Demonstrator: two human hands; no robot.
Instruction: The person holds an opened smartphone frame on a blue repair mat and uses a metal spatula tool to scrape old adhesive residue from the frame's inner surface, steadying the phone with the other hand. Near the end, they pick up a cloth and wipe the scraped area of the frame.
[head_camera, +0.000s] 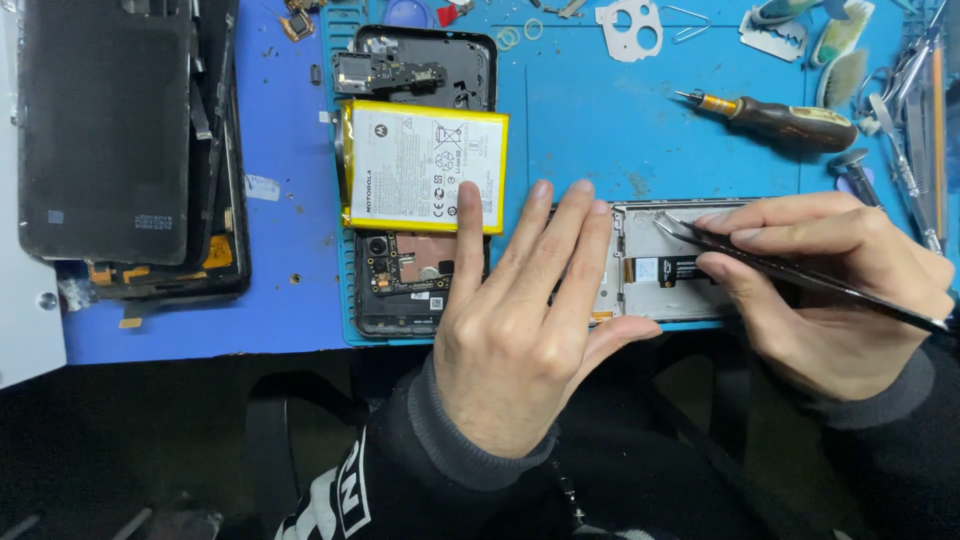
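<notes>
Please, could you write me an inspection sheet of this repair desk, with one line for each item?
Surface: blue work mat, scuffed, with small debris on it.
Job's things: silver phone frame lies flat under both hands; tweezers point at its top edge.
Clutter: yellow-edged battery on an opened black phone back; dark screen panel at the far left; brown-handled screwdriver; brushes and metal tools at the right edge.
Grippers: left hand presses flat on the frame; right hand pinches the tweezers in its fingers.
Cables: orange flex strip inside the frame.
Surroundings: dark sleeves; dark floor below the desk.
</notes>
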